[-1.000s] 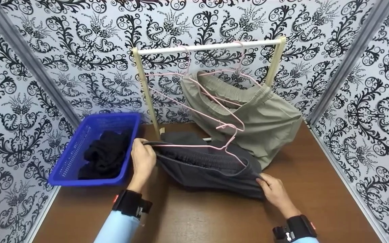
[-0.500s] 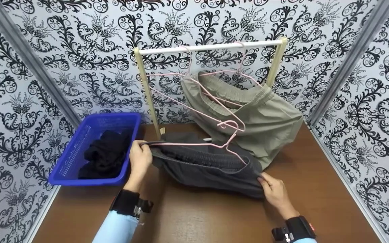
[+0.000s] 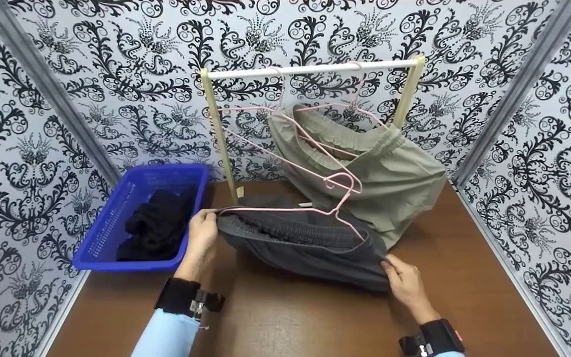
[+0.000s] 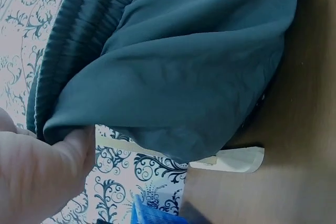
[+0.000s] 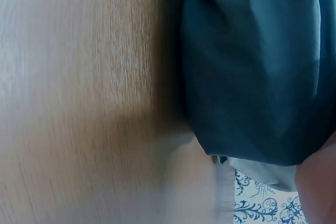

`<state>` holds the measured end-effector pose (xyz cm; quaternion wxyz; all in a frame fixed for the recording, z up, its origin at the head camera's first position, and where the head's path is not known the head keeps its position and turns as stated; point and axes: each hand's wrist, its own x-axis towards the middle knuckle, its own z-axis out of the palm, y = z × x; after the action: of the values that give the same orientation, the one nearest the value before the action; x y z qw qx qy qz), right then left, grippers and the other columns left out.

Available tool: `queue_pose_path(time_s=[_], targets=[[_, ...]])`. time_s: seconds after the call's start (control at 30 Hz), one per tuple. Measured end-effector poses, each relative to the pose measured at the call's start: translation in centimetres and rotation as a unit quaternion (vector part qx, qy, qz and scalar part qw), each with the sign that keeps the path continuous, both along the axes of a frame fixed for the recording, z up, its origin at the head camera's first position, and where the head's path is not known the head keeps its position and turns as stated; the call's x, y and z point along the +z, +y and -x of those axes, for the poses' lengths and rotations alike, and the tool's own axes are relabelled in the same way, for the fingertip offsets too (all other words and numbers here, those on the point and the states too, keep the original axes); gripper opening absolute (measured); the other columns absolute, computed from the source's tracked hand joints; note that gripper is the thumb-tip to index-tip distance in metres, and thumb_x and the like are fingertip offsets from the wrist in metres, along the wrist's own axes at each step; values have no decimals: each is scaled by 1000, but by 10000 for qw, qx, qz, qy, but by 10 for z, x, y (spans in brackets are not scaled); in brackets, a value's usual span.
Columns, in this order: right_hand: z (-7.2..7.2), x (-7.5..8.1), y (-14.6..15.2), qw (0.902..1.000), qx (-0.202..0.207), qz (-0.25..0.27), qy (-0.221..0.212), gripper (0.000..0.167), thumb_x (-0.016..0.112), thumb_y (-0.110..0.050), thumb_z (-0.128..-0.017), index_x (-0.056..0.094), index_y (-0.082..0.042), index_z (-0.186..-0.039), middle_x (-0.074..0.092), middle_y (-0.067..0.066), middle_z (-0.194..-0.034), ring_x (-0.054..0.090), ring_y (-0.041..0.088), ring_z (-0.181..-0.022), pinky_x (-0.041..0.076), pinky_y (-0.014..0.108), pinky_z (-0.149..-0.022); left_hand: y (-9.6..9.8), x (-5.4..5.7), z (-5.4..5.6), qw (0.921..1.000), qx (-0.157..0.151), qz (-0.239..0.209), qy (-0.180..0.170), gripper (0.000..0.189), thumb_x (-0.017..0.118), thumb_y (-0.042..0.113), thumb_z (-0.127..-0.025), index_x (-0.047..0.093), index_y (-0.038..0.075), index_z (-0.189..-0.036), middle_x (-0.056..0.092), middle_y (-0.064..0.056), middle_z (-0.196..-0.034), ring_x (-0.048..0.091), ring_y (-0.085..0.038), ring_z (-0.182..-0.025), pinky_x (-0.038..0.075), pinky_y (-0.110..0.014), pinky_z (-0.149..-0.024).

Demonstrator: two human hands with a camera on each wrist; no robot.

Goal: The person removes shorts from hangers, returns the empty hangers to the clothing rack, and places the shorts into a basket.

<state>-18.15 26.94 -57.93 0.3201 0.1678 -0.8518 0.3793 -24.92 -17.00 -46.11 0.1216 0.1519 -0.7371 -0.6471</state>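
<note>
A pair of dark grey elastic-waisted pants (image 3: 305, 255) is held above the table, its waistband stretched open toward the top. Inside that waistband sits a pink hanger (image 3: 280, 209), its hook upward and uncovered. My left hand (image 3: 202, 233) pinches the left end of the waistband, beside the hanger's left tip; in the left wrist view the thumb is tucked under the gathered edge of the pants (image 4: 173, 82). On the opposite side, my right hand (image 3: 405, 280) grips the pants' right edge between thumb and fingers. The hanger's right tip is hidden in the cloth.
Behind the pants stands a rack with a white rail (image 3: 310, 71). Two pink hangers hang from it, and olive-green shorts (image 3: 404, 173) are on the right one. A blue basket (image 3: 102, 228) at left holds black cloth (image 3: 159, 223). Patterned walls enclose the table (image 3: 285, 322).
My left hand has shifted slightly left and down, drawing the waistband over the hanger's left tip. The hanger's hook has risen slightly, while my right hand keeps its grip almost in place.
</note>
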Motion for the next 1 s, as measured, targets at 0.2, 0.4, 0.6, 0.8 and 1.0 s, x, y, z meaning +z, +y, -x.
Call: queue_pose_path(time_s=[0.2, 0.4, 0.6, 0.8, 1.0], targets=[[-2, 3, -5, 9993, 239, 267, -130, 22, 66, 12, -89, 63, -10, -85, 50, -6, -66, 44, 1, -63, 35, 18, -55, 3, -7, 0, 9841, -408, -1727, 40, 21, 37, -6, -99, 56, -4, -91, 53, -4, -80, 50, -10, -68, 43, -20, -60], [-3, 4, -9, 9986, 318, 407, -110, 25, 66, 13, -88, 62, -11, -83, 46, -10, -66, 42, 2, -63, 32, 16, -57, 5, -11, 1, 9831, -481, -1744, 264, 20, 38, -8, -96, 54, -1, -85, 51, -3, -79, 49, -10, -68, 41, -20, -60], [-4, 5, -11, 9983, 326, 485, -60, 25, 66, 14, -88, 62, -10, -82, 41, -10, -64, 41, 2, -61, 31, 16, -55, 2, -12, -2, 9903, -268, 1252, 538, 18, 44, -4, -92, 62, -10, -93, 67, -24, -98, 61, -32, -88, 49, -37, -79], [-5, 8, -12, 9977, 166, 630, -207, 21, 66, 12, -90, 66, -9, -85, 51, -7, -66, 45, 0, -64, 34, 15, -57, 6, -26, -2, 9538, -157, 2680, 1349, 20, 44, -8, -91, 61, -9, -101, 67, -29, -101, 65, -47, -97, 49, -59, -88], [-5, 12, -13, 9951, 13, 914, -373, 19, 64, 13, -91, 70, -5, -88, 63, 0, -73, 50, 1, -67, 39, 13, -62, 10, -33, -3, 9299, -197, 3104, 1965, 17, 47, -12, -88, 61, -9, -97, 65, -28, -94, 64, -48, -94, 50, -59, -86]])
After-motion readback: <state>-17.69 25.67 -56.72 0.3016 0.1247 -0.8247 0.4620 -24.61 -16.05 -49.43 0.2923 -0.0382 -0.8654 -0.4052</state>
